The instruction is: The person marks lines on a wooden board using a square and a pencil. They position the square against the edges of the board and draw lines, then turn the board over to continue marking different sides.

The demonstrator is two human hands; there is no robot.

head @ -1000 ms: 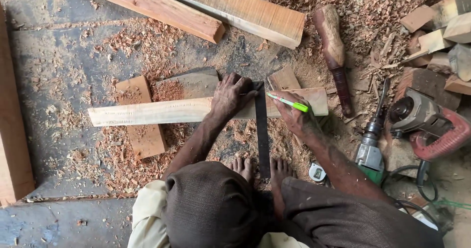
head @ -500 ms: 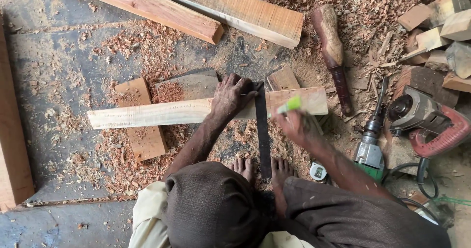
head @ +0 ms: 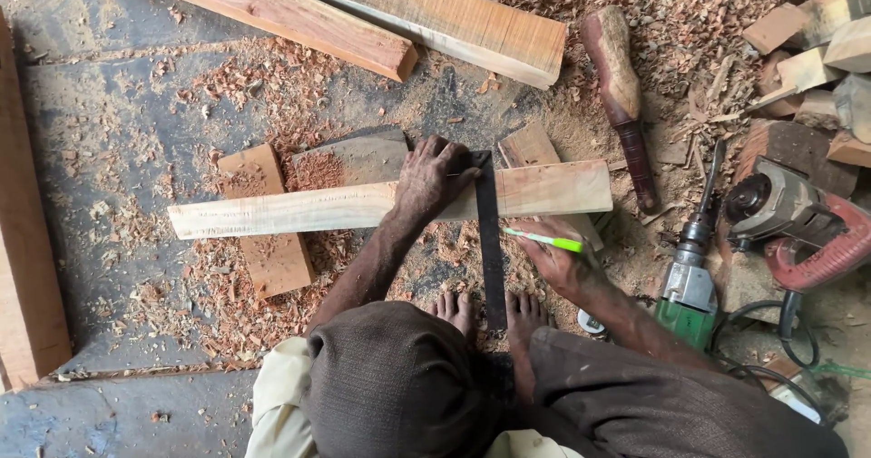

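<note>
Now the left hand presses flat, fingers spread, on a dark square laid across the pale plank at mid-frame, while the right hand, just below the plank's right end, pinches a green pencil. Marking looks under way; a clean line calls for the square staying tight against the plank's edge.

- We are looking from a single camera set above the person, facing almost straight down over the head and shoulders.
- We are seeing the floor from fairly near, with the pale plank lying across mid-frame.
- We are taking in both arms, the feet at the bottom, and power tools at the right edge.
</note>
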